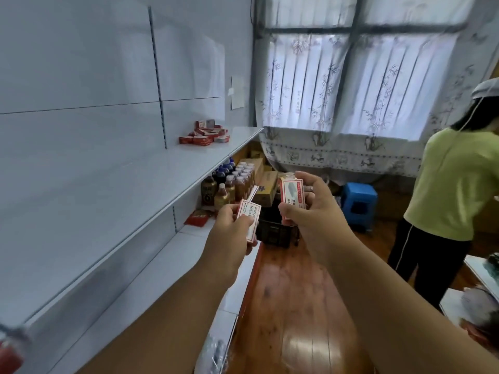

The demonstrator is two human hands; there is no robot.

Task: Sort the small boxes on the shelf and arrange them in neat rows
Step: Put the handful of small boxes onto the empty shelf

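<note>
My left hand (231,233) grips a small red-and-white box (249,215) in front of the shelf edge. My right hand (310,211) grips a stack of similar red-and-white boxes (293,197), held upright just to the right of the left hand. Both hands are out in the aisle, off the shelf. Far along the white upper shelf (135,195), a loose pile of several small red boxes (206,134) lies against the back panel. One red box (198,218) lies alone on the lower shelf.
Bottles (229,184) and cardboard cartons (266,182) stand at the far end of the lower shelf. A dark crate (275,233) and a blue stool (359,201) sit on the wooden floor. A person in a yellow shirt (453,184) stands at the right by another shelf.
</note>
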